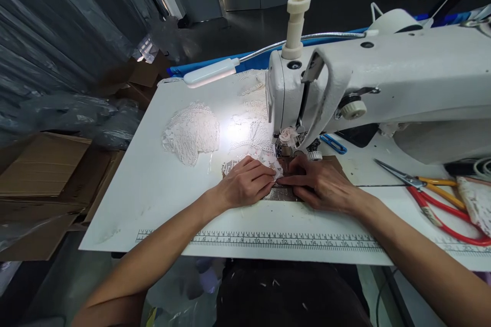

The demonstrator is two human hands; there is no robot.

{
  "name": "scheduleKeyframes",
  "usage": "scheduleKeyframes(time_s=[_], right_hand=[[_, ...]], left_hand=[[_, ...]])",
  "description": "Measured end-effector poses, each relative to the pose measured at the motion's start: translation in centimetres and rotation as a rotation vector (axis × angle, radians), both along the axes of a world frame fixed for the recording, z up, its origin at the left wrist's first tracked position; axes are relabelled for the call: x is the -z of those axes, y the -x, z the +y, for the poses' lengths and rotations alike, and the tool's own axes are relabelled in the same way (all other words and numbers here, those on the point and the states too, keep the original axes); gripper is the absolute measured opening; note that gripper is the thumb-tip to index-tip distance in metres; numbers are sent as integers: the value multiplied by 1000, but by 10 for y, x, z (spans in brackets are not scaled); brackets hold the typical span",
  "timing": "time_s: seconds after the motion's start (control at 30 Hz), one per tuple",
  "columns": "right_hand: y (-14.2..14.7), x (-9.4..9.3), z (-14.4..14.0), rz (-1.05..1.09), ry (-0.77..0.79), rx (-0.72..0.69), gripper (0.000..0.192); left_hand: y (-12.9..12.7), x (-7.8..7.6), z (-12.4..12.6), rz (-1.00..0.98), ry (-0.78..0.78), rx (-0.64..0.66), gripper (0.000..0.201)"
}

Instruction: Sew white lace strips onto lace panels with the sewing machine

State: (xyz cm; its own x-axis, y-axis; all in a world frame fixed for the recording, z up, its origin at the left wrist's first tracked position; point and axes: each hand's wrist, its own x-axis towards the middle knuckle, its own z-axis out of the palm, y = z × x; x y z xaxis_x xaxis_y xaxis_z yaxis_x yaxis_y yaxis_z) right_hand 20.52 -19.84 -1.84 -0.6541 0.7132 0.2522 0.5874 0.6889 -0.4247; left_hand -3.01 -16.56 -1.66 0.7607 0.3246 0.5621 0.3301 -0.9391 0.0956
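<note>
White lace [264, 159] lies at the sewing machine's presser foot [283, 150], in the middle of the head view. My left hand [249, 182] is closed on its near edge, fingers bunched together. My right hand [320, 182] is right of the foot, its index finger reaching the lace beside my left fingertips. The right thumb and other fingers are curled; whether they pinch the lace is hidden. A brown plate [333, 164] shows beneath the right hand. A pale fabric rose [288, 136] sits on the machine head just above the foot.
A heap of white lace [194, 133] lies left on the white table [153, 189]. A lamp [210, 72] shines over more lace. Blue thread snips [333, 144], orange-handled scissors [418, 180] and red-handled scissors [441, 219] lie right. A ruler strip [268, 240] runs along the front edge.
</note>
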Motion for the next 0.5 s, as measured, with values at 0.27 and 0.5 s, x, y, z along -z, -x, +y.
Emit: scheduleKeyframes(time_s=[0.27,0.5], right_hand=[[-1,-5,1,44,88,35,36],[-6,-5,3,130,160,245,38]], left_hand=[[2,-1,-1,68,2,-12,6],[2,-2,-2,93,-67,-4,5]])
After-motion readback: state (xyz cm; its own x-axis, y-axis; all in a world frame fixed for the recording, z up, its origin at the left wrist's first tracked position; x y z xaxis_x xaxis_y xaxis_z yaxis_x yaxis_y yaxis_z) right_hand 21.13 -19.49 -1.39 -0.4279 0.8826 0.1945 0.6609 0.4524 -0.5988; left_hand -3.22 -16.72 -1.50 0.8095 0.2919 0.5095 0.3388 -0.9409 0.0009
